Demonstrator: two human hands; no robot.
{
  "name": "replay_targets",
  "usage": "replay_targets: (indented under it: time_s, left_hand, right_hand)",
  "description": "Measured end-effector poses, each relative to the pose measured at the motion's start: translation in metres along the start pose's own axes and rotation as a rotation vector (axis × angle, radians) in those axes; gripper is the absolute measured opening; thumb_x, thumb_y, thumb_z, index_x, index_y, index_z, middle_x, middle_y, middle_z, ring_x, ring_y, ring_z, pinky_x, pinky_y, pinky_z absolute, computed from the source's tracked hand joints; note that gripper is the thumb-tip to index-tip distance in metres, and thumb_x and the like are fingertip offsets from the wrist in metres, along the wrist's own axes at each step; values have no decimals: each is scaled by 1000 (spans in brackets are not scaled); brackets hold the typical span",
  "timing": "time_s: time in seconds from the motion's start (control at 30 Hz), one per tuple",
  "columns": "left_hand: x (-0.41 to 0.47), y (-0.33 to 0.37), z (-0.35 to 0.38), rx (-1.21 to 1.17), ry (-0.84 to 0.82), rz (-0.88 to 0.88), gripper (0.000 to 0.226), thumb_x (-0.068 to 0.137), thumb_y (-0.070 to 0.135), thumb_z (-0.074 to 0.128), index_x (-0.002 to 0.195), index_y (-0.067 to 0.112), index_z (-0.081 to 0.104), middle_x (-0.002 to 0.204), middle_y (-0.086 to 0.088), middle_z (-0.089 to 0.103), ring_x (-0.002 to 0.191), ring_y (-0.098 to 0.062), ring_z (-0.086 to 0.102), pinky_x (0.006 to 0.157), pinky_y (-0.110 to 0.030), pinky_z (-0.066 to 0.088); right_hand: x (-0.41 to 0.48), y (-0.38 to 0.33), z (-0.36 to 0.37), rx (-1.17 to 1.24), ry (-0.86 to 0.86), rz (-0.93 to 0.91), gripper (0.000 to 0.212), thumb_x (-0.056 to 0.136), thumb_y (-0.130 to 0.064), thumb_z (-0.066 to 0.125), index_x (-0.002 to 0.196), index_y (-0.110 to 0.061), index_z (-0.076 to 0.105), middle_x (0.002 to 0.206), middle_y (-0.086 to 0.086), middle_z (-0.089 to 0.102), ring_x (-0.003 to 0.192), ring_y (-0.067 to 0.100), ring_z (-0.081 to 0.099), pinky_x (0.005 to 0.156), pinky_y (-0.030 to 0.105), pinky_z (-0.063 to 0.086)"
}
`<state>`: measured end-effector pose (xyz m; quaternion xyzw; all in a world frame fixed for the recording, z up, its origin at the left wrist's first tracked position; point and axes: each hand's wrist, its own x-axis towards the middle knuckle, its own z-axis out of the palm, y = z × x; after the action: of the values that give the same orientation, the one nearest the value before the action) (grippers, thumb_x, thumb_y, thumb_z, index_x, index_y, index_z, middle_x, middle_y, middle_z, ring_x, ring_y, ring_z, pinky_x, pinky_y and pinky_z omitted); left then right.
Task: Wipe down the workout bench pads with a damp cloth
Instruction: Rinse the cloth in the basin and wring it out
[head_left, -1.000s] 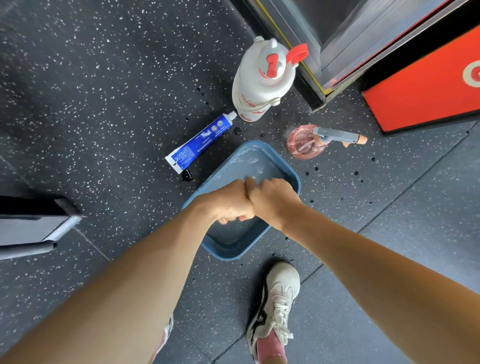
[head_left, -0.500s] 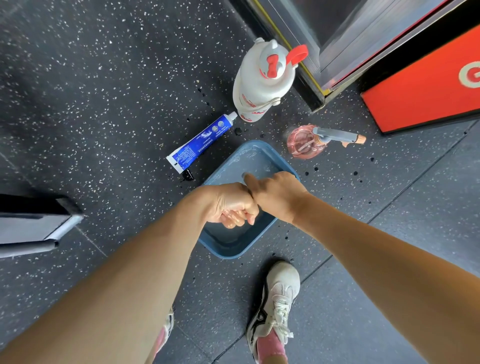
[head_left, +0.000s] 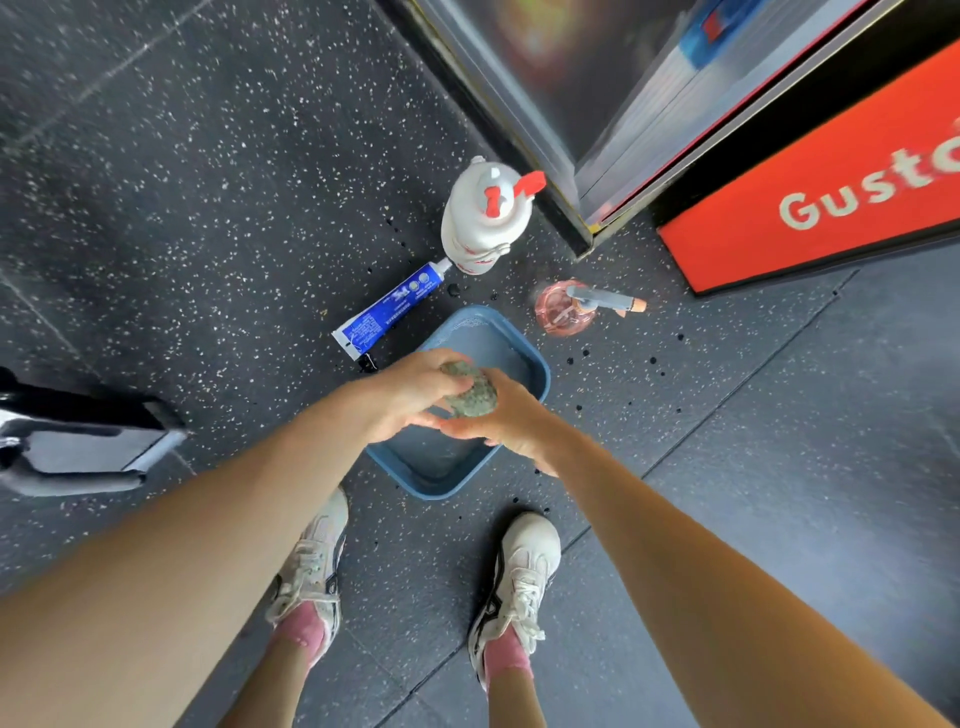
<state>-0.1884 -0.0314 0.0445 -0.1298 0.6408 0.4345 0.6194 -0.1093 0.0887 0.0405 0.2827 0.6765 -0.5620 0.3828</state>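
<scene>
Where the bench (head_left: 83, 447) shows at far left, the left hand (head_left: 408, 397) grips a balled grey-green cloth (head_left: 470, 399), the right hand (head_left: 517, 434) curling its fingers round the other side, above the blue basin (head_left: 498, 343).

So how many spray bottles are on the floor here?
2: white spray bottle with red trigger, by the blue tube; pink spray bottle right of it, beyond the basin. None looks hidden.
</scene>
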Motion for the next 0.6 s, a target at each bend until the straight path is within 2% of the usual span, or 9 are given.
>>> replay_targets:
  time_s: [0.1,0.17,0.3,0.43,0.53,0.6]
  left_hand:
    - [-13,10,8,-118,186,53,38,90,11,62,124,21,46,109,-8,59,87,-21,62,66,-30,51]
    - [-19,13,10,-221,251,78,43,84,12,71,120,16,48,109,-9,61,91,-22,62,64,-27,48]
    - [-33,18,13,-283,214,105,38,86,2,65,122,9,57,104,-11,67,86,-20,60,65,-25,46]
    - [-43,24,12,-300,51,116,36,92,-3,51,122,16,60,108,-7,68,95,-19,63,74,-31,47]
    - [-48,22,18,-205,103,144,39,91,-3,53,124,17,59,115,-6,65,106,-22,62,88,-36,48]
    - [-50,19,24,-233,170,139,39,91,2,57,127,17,56,116,-6,64,107,-22,61,90,-36,47]
  right_hand:
    - [-19,-10,-11,358,47,60,51,82,-10,73,123,-19,44,108,4,62,92,20,64,78,32,54]
    - [-28,-13,-15,565,73,125,44,88,-11,66,123,-14,39,109,10,64,89,24,67,78,35,57]
    - [-39,-16,-20,713,76,180,22,94,-14,58,114,-7,55,119,17,63,100,25,64,74,35,56]
    - [-47,-14,-27,938,81,169,25,94,-3,50,119,1,54,111,16,65,96,24,63,81,39,55]
    - [-52,-9,-22,978,92,153,28,96,-4,45,122,0,52,118,17,62,103,26,61,89,44,53]
    - [-56,-6,-18,948,113,147,20,96,-5,45,115,-5,53,121,15,60,106,24,59,95,45,49]
